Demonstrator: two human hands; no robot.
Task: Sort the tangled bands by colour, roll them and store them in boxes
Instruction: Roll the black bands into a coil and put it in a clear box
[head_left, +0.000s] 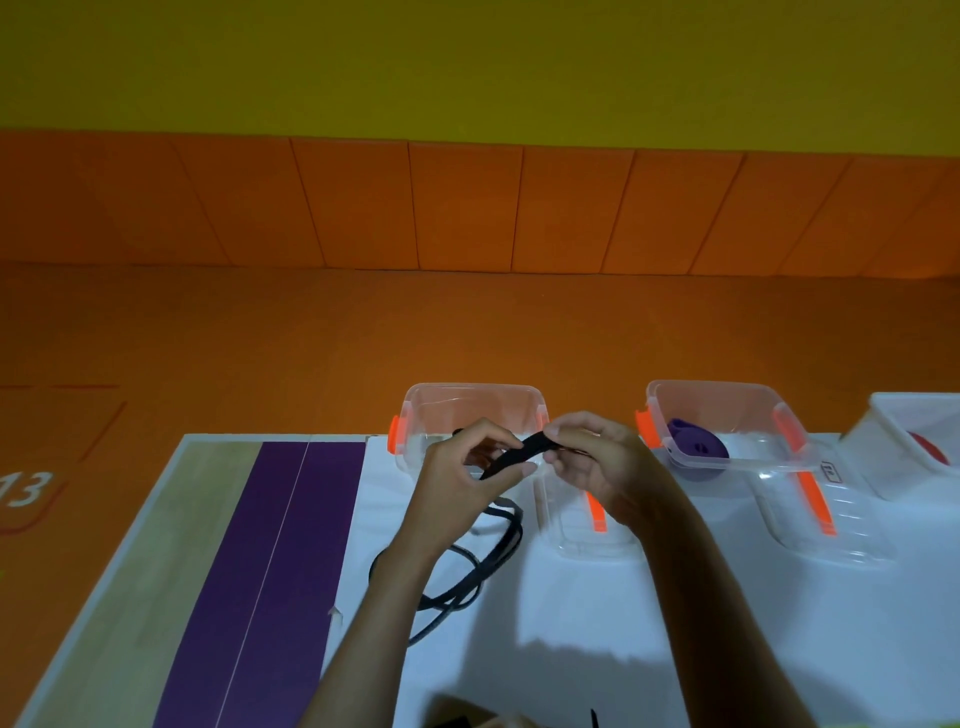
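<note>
Just in front of the empty clear box (470, 388), at its near wall, a person held the raised end of a black band (535, 448) between both hands. The right hand (592, 462), at the box's right near corner, pinched the band's tip between thumb and curled fingers. The left hand (465, 470), before the box's middle, gripped it a short way along, fingers bent round the strap.

The held stretch ran almost level across the box's front, dipping slightly toward the left hand. Its long axis lay side to side, with the tip at the right hand's fingertips, which looked the likelier hand to begin a roll.

Below the left wrist, on the person's side of the box, the rest of the band lay in loose loops on the white table (597, 623). Both forearms reached in from the near edge, wrists lifted, palms turned toward each other.

To the box's right, beyond a clear lid (571, 540), a second box (717, 387) held a purple band (696, 448). Rolling appeared about to start; the black band was not yet coiled or stored.
</note>
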